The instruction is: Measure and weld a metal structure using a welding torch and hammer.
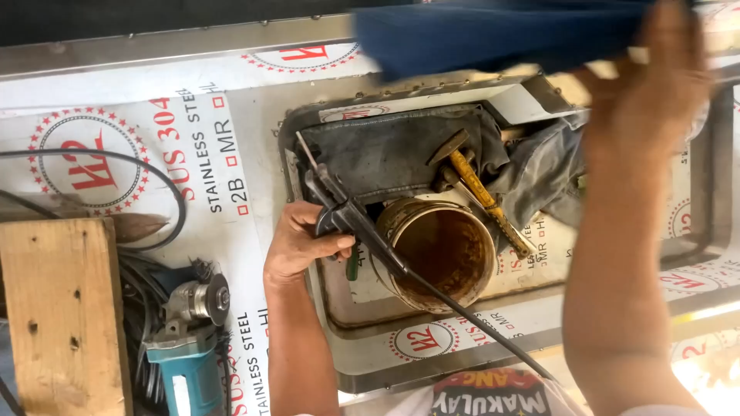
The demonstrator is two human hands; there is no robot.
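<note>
My left hand (pixel 302 245) grips the handle of a black welding torch (pixel 348 219), whose tip points up-left over a recessed steel basin (pixel 370 330). The torch's black cable (pixel 478 323) trails down-right toward my body. My right hand (pixel 655 81) is raised at the top right, closed on a blurred dark blue cloth (pixel 493 35). Inside the basin lie a rusty round bucket (pixel 462 266), a yellow-handled hammer (pixel 482 196) and crumpled grey cloth (pixel 385 150).
The basin is set in a stainless sheet (pixel 254 139) covered in printed protective film. At the left lie a teal angle grinder (pixel 189 339) on coiled black cables (pixel 166 185) and a wooden block (pixel 65 308).
</note>
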